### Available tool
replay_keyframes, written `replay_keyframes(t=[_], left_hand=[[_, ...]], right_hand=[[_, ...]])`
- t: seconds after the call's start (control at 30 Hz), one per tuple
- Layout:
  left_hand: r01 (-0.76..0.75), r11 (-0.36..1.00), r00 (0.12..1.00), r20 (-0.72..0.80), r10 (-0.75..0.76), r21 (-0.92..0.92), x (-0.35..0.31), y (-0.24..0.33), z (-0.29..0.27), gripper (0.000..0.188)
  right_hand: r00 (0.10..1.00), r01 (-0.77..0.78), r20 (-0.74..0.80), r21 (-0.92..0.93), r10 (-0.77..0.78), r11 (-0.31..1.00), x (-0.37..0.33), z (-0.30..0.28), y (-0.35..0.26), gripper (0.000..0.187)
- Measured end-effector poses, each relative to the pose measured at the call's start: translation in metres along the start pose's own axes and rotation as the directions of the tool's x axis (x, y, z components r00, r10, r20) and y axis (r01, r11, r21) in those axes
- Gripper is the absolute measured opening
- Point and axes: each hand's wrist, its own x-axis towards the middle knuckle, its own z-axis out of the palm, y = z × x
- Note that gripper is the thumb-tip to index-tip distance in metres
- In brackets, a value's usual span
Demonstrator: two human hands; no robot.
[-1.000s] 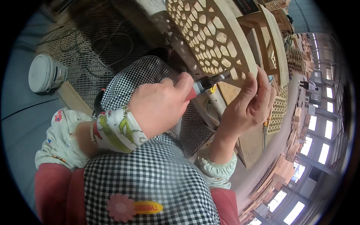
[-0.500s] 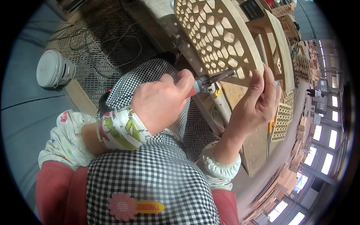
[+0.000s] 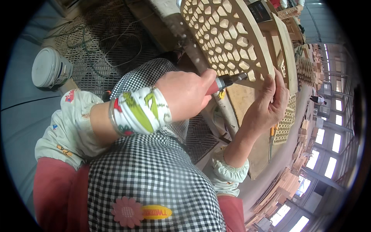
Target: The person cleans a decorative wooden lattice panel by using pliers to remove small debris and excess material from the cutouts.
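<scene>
My left hand (image 3: 185, 94) is closed around a red-bodied handheld tool (image 3: 225, 82) with a dark collar and a tapered grey nose. The nose meets or nearly meets the lower corner of a curved pale wooden panel (image 3: 259, 42), pierced with many irregular openings. At that corner, my right hand (image 3: 266, 102) pinches the panel's edge between thumb and fingers. Whether the tool's tip is inside an opening cannot be made out. The panel leans up from the workbench (image 3: 241, 104).
An orange-handled slim tool (image 3: 271, 135) lies beside another lattice panel (image 3: 288, 120) on the bench. Behind the held panel are a wooden frame piece (image 3: 288, 50) and a black box (image 3: 259, 11). At left stands a white bucket (image 3: 48, 67); cords (image 3: 116, 46) trail over floor matting.
My left hand has moved up and right with the tool, whose nose has shifted slightly right along the panel's corner. My right hand keeps its pinch. The view has shifted a little.
</scene>
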Motion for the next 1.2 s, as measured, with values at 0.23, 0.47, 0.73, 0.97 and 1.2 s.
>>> replay_keyframes(t=[0.23,0.47,0.73,0.97,1.2], left_hand=[[0.138,0.876,0.954,0.300,0.008,-0.463,-0.030,-0.025,-0.018,0.039],[0.475,0.453,0.817,0.570,0.091,-0.754,-0.014,-0.019,-0.023,0.032],[0.533,0.248,0.782,0.583,0.219,-0.809,0.002,-0.023,-0.007,0.039],[0.495,0.461,0.764,0.621,0.173,-0.737,0.001,-0.029,-0.019,0.043],[0.390,0.641,0.843,0.536,0.039,-0.661,0.002,-0.015,-0.028,0.040]], right_hand=[[0.967,-0.226,-0.037,0.322,0.250,0.919,-0.006,-0.005,0.016,0.017],[0.970,-0.219,-0.044,0.269,0.240,0.938,-0.016,-0.009,0.011,0.016],[0.969,-0.210,-0.065,0.291,0.238,0.933,-0.023,-0.005,0.009,0.014],[0.966,-0.230,-0.055,0.274,0.254,0.934,-0.020,-0.007,0.011,0.018],[0.954,-0.269,-0.042,0.322,0.298,0.908,-0.013,-0.007,0.011,0.022]])
